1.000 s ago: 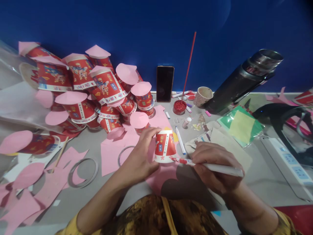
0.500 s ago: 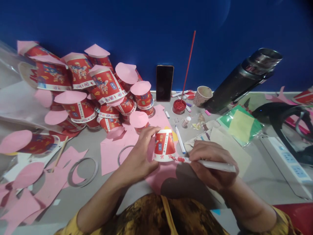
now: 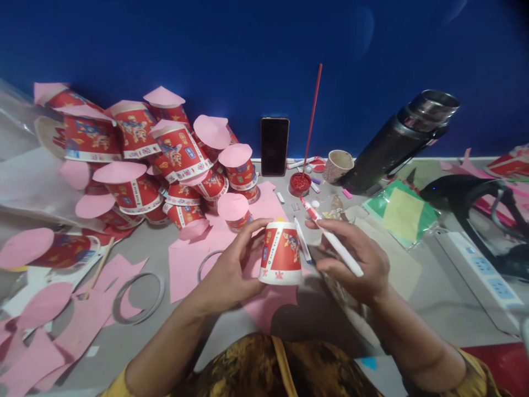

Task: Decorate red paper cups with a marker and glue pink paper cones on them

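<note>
My left hand (image 3: 231, 270) grips a red and white paper cup (image 3: 285, 256), held upside down with its wide rim at the bottom. Pink flower marks show on the white band near that rim. In my right hand (image 3: 357, 256) is a white marker (image 3: 336, 245) with a red tip end, pointing up and to the left, apart from the cup. A second marker with a blue end (image 3: 303, 240) lies on the table between the cup and my right hand. Pink paper (image 3: 268, 309) is spread beneath the cup.
Several red cups with pink paper tops (image 3: 179, 151) are piled at the left. A phone (image 3: 275, 146) leans on the blue wall. A red pot (image 3: 300, 184) with a stick, a black thermos (image 3: 392, 138), a tape roll (image 3: 138, 298) and a power strip (image 3: 481, 273) lie around.
The marker has moved off the cup's lower band, and its tip has swung upward. The cup has turned in my left hand, bringing other printed figures into view.
</note>
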Demonstrator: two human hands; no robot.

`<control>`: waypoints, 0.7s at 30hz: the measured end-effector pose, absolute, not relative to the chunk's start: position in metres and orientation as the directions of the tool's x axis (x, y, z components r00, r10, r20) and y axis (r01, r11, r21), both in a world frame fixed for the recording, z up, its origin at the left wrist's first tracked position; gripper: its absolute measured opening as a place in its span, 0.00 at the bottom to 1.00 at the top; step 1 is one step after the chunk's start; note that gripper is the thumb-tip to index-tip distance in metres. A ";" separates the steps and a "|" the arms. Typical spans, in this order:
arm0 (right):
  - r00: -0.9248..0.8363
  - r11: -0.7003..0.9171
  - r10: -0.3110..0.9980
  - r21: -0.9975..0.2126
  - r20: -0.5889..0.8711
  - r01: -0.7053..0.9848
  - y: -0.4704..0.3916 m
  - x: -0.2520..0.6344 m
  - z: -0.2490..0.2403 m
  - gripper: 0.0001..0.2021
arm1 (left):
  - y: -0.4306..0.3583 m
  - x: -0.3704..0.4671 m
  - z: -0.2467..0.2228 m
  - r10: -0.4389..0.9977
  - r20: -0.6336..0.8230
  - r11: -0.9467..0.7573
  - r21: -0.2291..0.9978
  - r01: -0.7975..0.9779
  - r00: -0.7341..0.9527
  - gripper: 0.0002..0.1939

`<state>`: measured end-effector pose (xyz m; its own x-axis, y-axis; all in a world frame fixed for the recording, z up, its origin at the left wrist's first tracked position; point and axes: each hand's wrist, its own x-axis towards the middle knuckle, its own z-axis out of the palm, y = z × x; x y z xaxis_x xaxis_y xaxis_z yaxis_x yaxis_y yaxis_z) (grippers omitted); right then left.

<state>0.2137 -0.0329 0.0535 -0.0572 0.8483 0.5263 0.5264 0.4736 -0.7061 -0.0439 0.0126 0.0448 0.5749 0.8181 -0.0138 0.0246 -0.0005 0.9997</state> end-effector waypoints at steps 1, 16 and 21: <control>-0.061 0.449 0.870 -0.733 0.490 0.510 -0.031 0.215 0.051 0.29 | 0.012 -0.043 0.045 0.812 -0.026 0.046 0.999 -0.019 0.582 0.40; -0.322 0.571 0.806 -0.510 0.497 0.643 -0.021 0.213 0.038 0.45 | 0.014 -0.050 0.032 0.815 0.045 -0.085 0.995 0.043 0.577 0.58; -0.359 0.558 0.823 -0.513 0.439 0.652 -0.019 0.213 0.035 0.46 | 0.017 -0.054 0.038 0.786 0.027 -0.121 0.986 0.112 0.618 0.54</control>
<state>0.2133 -0.0195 0.0347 -0.3593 0.8234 0.4391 0.6521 0.5582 -0.5130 -0.0543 0.0173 0.0379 0.6182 0.7856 0.0265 0.1115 -0.1211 0.9864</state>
